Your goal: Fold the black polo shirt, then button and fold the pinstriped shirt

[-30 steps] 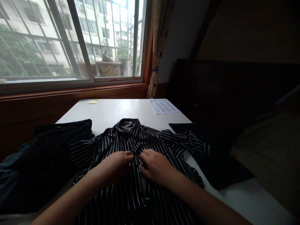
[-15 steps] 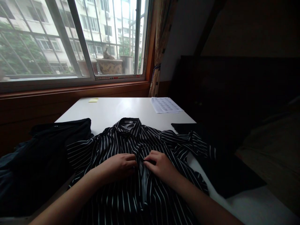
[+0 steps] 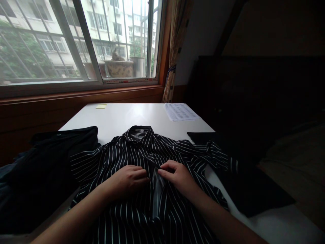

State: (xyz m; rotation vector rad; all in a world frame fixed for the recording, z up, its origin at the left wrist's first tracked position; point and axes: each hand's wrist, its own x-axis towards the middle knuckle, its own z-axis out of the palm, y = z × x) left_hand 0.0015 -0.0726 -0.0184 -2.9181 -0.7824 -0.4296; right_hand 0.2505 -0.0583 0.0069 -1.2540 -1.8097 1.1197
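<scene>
A black shirt with white stripes (image 3: pixel 127 217) lies front up, its collar pointing away from me and its sleeves out to the sides. Its front gapes along the middle, showing greyish inner cloth. My left hand (image 3: pixel 133 178) rests on the left edge of that gap with fingers curled on the cloth; the fingertips are partly hidden. On the opposite edge, my right hand (image 3: pixel 175 173) pinches the shirt between thumb and forefinger.
Dark folded clothes (image 3: pixel 61 152) lie at the left, with bluish cloth beneath. A flat black cloth (image 3: pixel 254 189) is at the right. Printed papers (image 3: pixel 181 112) and a yellow note (image 3: pixel 101 106) lie at the far end of the white table (image 3: pixel 116 117), below a window.
My right hand has shifted slightly to the right with its edge of the shirt, and the gap in the front is wider. The left hand has barely moved.
</scene>
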